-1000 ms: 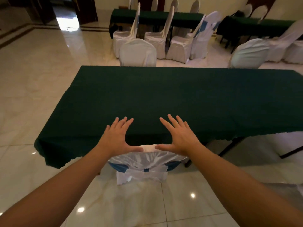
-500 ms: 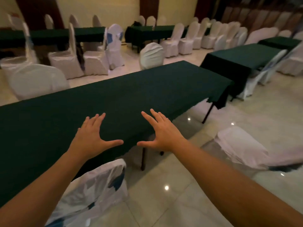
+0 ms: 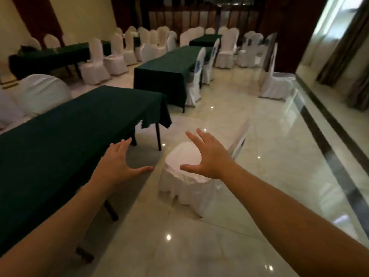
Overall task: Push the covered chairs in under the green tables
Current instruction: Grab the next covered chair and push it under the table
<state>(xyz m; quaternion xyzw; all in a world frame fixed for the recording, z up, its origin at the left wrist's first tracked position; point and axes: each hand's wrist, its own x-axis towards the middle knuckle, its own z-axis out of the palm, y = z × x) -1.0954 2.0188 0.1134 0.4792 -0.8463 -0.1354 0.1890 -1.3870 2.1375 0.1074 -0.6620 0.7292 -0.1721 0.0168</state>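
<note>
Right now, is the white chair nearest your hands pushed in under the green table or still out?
Out. The covered chair stands on open floor, apart from the green table.

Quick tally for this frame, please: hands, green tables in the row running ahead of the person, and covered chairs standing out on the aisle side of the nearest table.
Hands: 2, the left hand and the right hand, both open and empty
Green tables in that row: 3
Covered chair out beside the nearest table: 1
Total: 6

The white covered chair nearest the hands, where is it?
The covered chair stands on the floor, apart from the nearest green table, right of its far end, under the right hand.
</note>
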